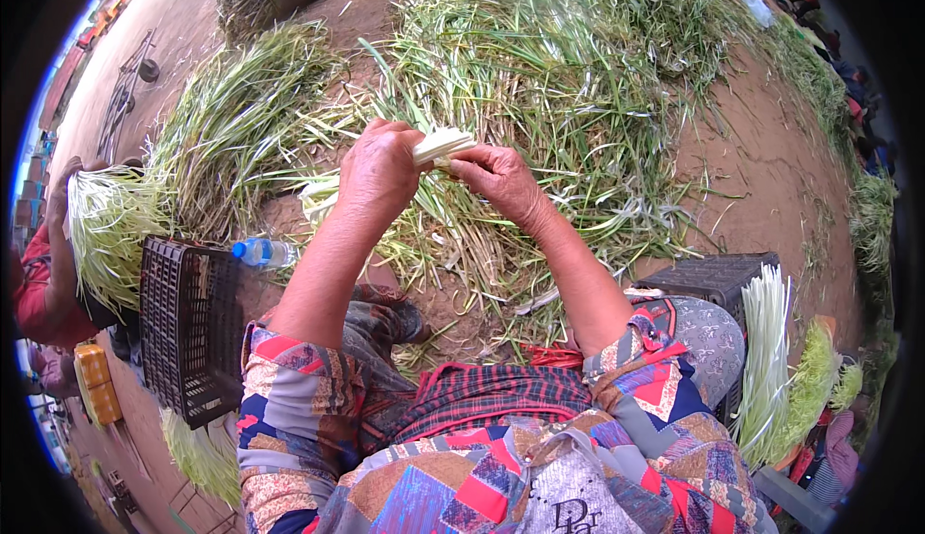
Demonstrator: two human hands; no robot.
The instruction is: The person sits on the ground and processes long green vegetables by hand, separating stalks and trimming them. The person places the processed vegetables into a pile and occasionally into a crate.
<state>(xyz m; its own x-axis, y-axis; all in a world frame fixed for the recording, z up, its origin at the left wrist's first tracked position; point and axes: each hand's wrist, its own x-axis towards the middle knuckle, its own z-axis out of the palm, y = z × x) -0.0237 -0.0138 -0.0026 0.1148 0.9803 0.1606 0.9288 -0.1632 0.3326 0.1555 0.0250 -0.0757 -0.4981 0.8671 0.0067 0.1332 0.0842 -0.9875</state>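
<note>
My left hand (383,166) is closed around a small bundle of pale stalks (442,144), whose white ends stick out to the right of the fist. The fingers of my right hand (498,176) are bent close to those ends, thumb and forefinger near each other; whether they pinch a stalk cannot be told. More pale stalks (318,197) show behind my left wrist. Under both hands lies a wide heap of loose green leaves and stalks (535,115) on the brown ground.
A black plastic crate (191,324) and a water bottle (266,253) stand and lie at left. Another dark crate (712,277) is at right, beside long pale bundles (766,361). A person in red (58,288) holds a leafy bundle (112,231) at far left. More people sit along the right edge.
</note>
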